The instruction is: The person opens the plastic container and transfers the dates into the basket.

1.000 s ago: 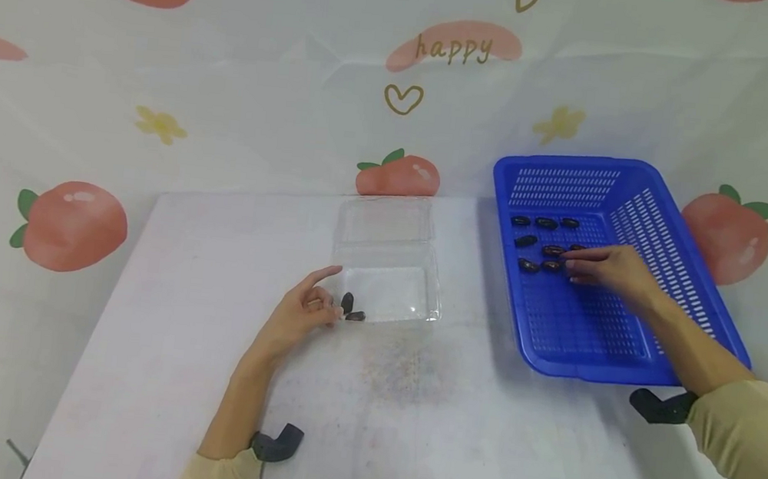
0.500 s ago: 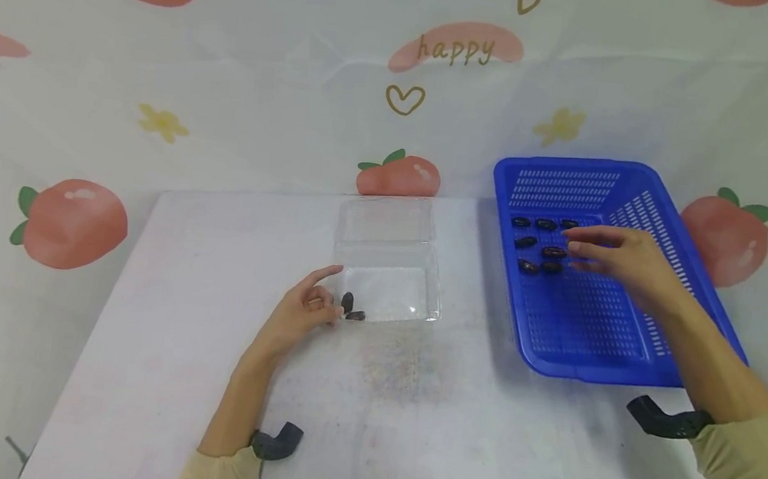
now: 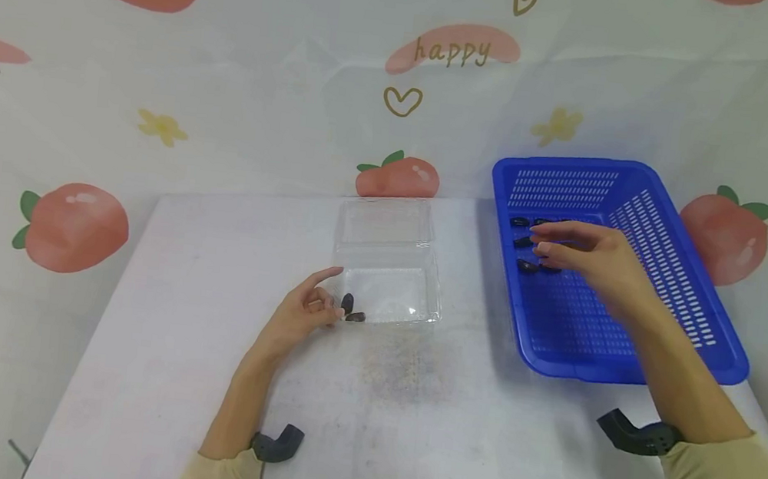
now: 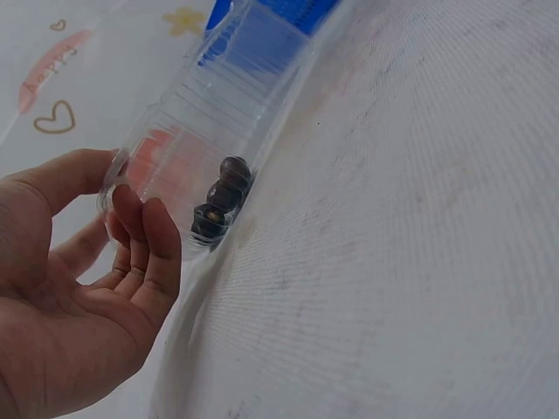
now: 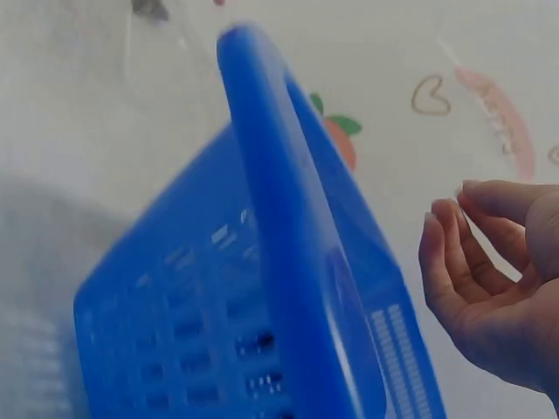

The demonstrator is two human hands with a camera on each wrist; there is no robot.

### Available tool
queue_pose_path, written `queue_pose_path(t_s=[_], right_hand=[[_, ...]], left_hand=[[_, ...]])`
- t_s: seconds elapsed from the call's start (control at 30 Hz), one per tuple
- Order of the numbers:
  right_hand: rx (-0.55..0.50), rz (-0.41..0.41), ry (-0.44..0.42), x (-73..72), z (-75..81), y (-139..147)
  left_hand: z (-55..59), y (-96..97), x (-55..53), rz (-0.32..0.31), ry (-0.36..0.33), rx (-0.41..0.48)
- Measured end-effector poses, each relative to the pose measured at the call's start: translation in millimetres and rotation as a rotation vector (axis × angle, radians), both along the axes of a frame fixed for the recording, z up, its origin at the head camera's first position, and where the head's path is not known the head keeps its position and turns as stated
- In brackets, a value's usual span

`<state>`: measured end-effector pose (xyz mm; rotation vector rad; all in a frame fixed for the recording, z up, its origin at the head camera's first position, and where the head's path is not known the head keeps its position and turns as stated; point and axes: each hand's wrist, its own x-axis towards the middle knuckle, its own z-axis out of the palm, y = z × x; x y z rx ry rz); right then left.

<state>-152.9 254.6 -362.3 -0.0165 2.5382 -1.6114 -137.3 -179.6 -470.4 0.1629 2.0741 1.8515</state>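
A clear plastic clamshell box lies on the table with its lid folded back. My left hand pinches its left edge, thumb and fingers on the rim in the left wrist view. Dark oval dates sit in the box corner beside those fingers. My right hand is raised over the blue basket, fingers bent towards the thumb. Beneath its fingertips, more dates lie in rows on the basket floor, partly hidden by the hand. I cannot tell whether a date is between the right fingertips.
The basket's tall slotted wall and rim stand close to the right wrist. A white table carries everything. Behind it hangs a backdrop printed with peaches and hearts. Each wrist wears a black band.
My right hand has risen from among the basket's dates and moved left towards the basket's near-left wall. The left hand and the box have stayed in place.
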Motion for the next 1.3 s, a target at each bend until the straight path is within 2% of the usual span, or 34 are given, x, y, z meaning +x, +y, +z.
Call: queue_pose_path(t_s=[0.2,0.4,0.6,0.9,1.13,1.3], right_hand=[[-0.104,0.035,0.024,1.7,1.0,-22],[-0.119,0.108,0.030,3.8,-1.2,-43],[-0.153,0.151,-0.001,5.5,-5.6,-66],[-0.230,0.197,-0.041,3.9,-18.3,-102],[-0.241,0.237,-0.082,3.0,-24.3,-127],[-0.239,0.235,-0.105,5.0,-30.4,-145]], left_hand=[[0.4,0.0,0.5,-0.002,0.005,-0.003],[0.2,0.5,1.0,-0.002,0.005,-0.004],[-0.3,0.5,1.0,0.016,0.000,0.007],[0.2,2.1,1.4,0.005,-0.005,0.022],[0.1,1.6,1.4,-0.001,0.001,0.018],[-0.5,0.6,1.2,0.006,-0.002,0.028]])
